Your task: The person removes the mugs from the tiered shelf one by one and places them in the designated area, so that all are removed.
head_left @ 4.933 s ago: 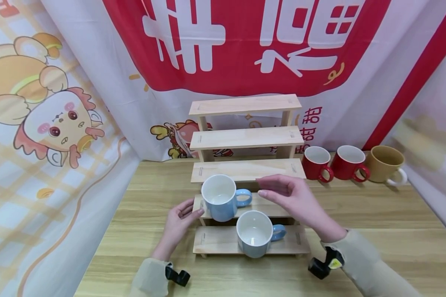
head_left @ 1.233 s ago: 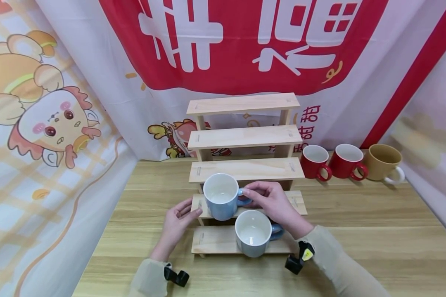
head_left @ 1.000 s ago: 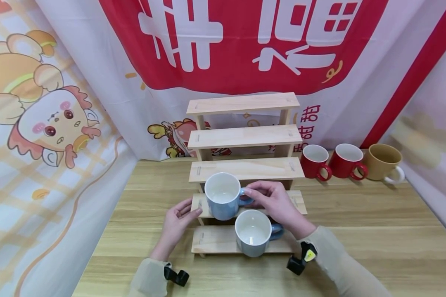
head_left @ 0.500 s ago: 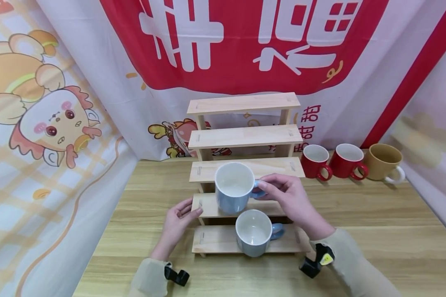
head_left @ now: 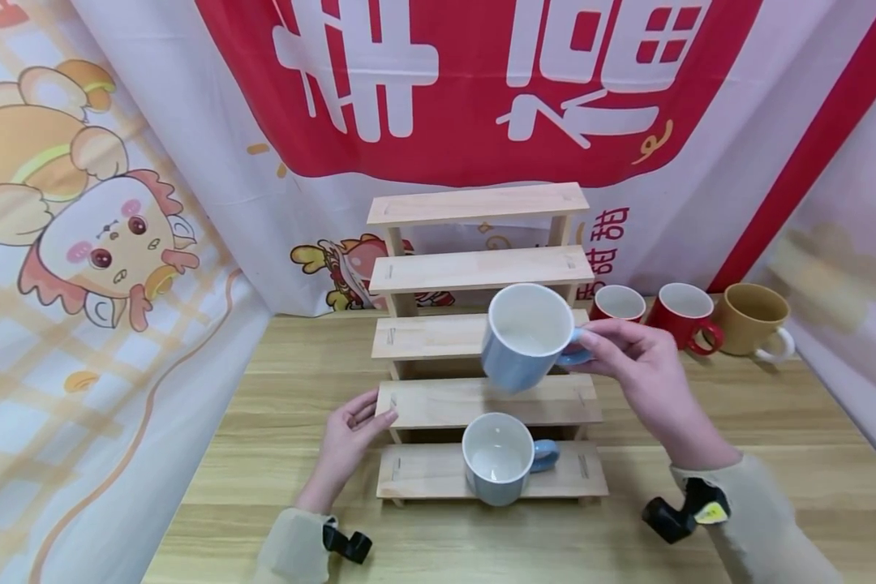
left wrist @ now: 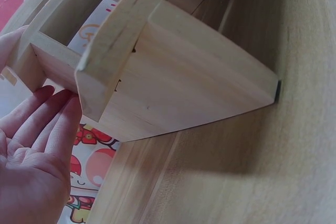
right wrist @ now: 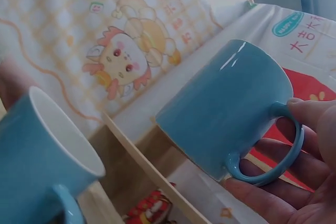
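In the head view my right hand (head_left: 648,375) pinches the handle of a light-blue mug (head_left: 517,367) with a white inside, held up in front of the third board of a stepped wooden shelf (head_left: 431,401). The right wrist view shows this mug (right wrist: 231,103) tilted, thumb on top of the handle and fingers curled through and under it. A second light-blue mug (head_left: 492,487) stands upright on the lowest board, its handle to the right. My left hand (head_left: 349,438) holds the left end of the second board, thumb above; its fingers (left wrist: 50,124) reach under the board's end.
Two red mugs (head_left: 682,320) and a tan mug (head_left: 748,324) with a white handle stand at the back right of the wooden table (head_left: 774,430). My right hand partly covers the nearer red one. A printed curtain (head_left: 212,162) hangs behind and at the sides.
My right hand came to the upper blue mug, took its handle, lifted it off the second board and moved it right and up. The left hand and the lower mug have stayed put.
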A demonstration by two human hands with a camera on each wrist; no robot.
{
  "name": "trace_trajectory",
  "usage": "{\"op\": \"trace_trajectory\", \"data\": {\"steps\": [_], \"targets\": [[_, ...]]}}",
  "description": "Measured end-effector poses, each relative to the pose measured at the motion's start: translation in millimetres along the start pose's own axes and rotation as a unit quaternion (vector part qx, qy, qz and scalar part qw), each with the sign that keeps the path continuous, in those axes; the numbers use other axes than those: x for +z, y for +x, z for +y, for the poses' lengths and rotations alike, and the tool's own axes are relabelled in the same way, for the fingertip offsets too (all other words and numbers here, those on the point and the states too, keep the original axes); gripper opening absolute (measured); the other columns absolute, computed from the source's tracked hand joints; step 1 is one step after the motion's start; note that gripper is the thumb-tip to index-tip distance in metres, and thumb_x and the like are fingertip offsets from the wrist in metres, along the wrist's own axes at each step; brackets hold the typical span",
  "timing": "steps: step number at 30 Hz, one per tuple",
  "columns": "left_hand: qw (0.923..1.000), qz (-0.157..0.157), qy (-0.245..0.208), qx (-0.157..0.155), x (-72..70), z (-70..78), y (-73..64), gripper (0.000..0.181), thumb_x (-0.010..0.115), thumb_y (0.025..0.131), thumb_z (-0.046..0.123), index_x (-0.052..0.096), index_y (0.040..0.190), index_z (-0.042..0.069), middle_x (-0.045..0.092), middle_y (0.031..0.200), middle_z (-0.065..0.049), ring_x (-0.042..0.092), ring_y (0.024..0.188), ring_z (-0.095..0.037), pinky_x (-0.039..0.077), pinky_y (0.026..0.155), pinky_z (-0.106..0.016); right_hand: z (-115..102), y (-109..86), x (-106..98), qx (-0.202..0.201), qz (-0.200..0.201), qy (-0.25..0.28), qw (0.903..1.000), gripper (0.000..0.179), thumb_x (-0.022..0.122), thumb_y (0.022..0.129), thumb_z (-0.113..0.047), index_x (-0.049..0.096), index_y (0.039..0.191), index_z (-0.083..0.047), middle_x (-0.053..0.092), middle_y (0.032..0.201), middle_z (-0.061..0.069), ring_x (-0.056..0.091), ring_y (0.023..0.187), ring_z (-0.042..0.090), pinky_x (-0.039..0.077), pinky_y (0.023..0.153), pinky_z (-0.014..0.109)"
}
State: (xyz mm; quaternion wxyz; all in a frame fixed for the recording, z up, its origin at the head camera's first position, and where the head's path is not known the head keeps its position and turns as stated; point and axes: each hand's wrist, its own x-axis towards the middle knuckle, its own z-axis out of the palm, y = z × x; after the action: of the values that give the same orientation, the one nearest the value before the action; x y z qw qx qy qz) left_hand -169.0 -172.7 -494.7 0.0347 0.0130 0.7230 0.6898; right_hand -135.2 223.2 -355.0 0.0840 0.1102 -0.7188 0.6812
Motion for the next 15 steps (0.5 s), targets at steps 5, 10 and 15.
{"op": "trace_trajectory", "data": {"steps": [5,10,15], "targets": [[1.0,0.002,0.001,0.0,-1.7,-0.2,-0.8,0.058,0.081,0.089,0.012,0.056,0.138,-0.005,0.062,0.132,-0.025,0.064,0.118,-0.032,0.055,0.095,-0.029,-7,-4.1,-20,0.011,0.037,-0.019,0.9991,0.025,0.067,0.101,-0.016,0.071,0.118,0.002,0.073,0.106,0.011,0.075,0.089,0.022,0.06,0.081,0.032],[1.0,0.004,0.002,-0.001,-2.5,-1.0,-0.5,0.059,0.082,0.088,0.014,0.057,0.138,-0.004,0.063,0.131,-0.024,0.064,0.117,-0.032,0.055,0.094,-0.028,-9,-8.2,-40,0.014,0.077,-0.004,0.9969,0.029,0.067,0.1,-0.016,0.068,0.119,0.005,0.074,0.103,0.011,0.075,0.086,0.02,0.06,0.079,0.032],[0.9999,0.002,0.002,0.011,-1.7,-1.3,0.5,0.058,0.081,0.089,0.013,0.057,0.138,-0.005,0.063,0.131,-0.024,0.064,0.117,-0.032,0.055,0.095,-0.028,-12,-11.9,-63,0.001,0.108,0.038,0.9934,0.029,0.068,0.098,-0.011,0.067,0.122,0.006,0.072,0.106,0.009,0.075,0.086,0.018,0.059,0.077,0.029]]}}
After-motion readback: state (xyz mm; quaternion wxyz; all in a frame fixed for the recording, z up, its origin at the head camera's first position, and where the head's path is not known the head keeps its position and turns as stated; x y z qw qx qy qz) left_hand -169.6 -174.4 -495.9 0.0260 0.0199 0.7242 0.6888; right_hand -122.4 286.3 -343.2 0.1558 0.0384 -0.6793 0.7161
